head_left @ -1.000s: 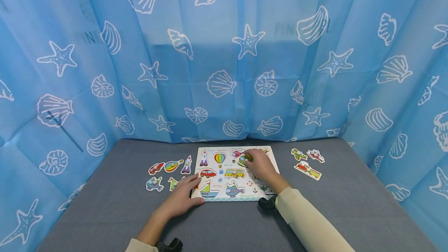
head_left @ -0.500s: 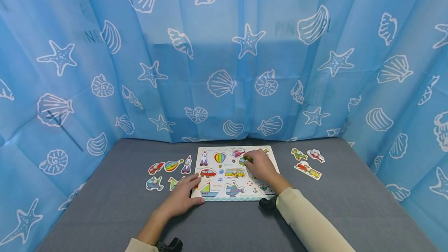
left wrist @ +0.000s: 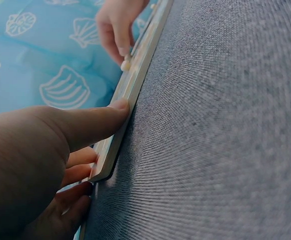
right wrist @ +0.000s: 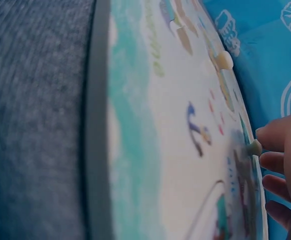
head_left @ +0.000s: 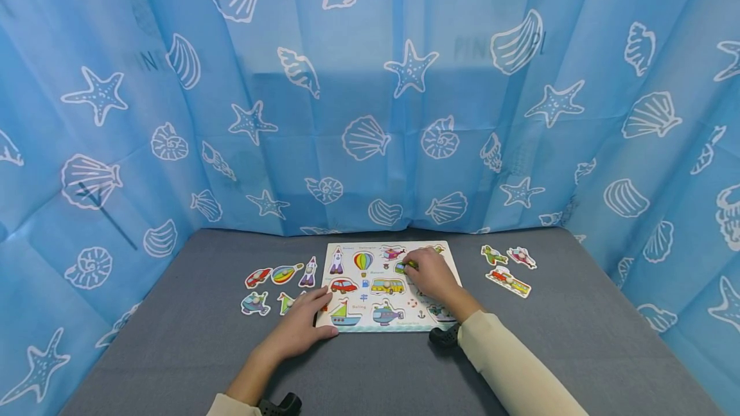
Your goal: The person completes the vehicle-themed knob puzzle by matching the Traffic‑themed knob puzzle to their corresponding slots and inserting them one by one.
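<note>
A white puzzle board (head_left: 370,305) with pictures of vehicles lies flat on the grey table. My right hand (head_left: 430,271) pinches the knob (right wrist: 255,147) of a mostly green puzzle piece (head_left: 399,268) at the board's upper right; the fingers cover much of that piece. At the board's near left corner rests my left hand (head_left: 303,321). Its straight thumb presses the near edge in the left wrist view, while the other fingers lie along the left side. A yellow bus piece (head_left: 387,286) with a knob sits in the board left of the right hand.
Left of the board lie a red car piece (head_left: 258,278), a balloon piece (head_left: 286,274), a rocket piece (head_left: 309,272), a submarine piece (head_left: 255,303) and a partly hidden sailboat piece (head_left: 286,303). Further right are a train piece (head_left: 509,281) and two plane-like pieces. A blue curtain (head_left: 370,198) hangs behind.
The green piece under the right hand has shifted and turned slightly, and less of it shows now. The right hand has moved barely; the left hand stays on the board's corner.
</note>
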`<act>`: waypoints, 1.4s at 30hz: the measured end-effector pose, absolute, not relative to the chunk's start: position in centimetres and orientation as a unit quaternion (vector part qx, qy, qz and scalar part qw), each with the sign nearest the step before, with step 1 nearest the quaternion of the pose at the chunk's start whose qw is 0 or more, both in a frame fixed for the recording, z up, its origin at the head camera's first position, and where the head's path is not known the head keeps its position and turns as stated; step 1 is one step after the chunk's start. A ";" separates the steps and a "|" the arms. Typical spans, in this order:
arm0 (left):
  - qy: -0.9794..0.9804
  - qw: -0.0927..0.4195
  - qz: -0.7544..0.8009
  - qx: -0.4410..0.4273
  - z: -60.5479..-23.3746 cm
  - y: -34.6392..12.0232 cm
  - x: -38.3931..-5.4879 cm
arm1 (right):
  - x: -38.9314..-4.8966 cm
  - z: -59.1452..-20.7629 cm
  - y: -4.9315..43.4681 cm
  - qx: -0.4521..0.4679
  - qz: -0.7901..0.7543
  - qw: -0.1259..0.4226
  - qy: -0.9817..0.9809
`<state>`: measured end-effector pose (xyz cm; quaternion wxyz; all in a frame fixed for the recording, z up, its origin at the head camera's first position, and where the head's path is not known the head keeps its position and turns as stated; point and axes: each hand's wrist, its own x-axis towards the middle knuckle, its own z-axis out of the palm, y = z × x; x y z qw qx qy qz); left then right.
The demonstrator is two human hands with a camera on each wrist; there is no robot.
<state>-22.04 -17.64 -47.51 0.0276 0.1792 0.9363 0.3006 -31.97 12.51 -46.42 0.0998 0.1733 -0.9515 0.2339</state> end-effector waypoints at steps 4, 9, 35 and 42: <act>0.937 0.025 0.299 0.181 -47.6 -17.7 -22.1 | -31.8 -45.9 12.6 0.163 0.235 0.092 -0.954; 0.934 0.025 0.302 0.188 -47.5 -17.7 -22.1 | -31.7 -45.2 13.1 0.166 0.219 0.083 -0.958; 0.934 0.026 0.301 0.189 -47.8 -17.8 -22.2 | -31.9 -44.7 19.4 0.175 0.173 0.079 -0.966; 0.935 0.027 0.302 0.187 -47.7 -17.8 -22.2 | -31.8 -44.7 20.3 0.166 0.152 0.104 -0.969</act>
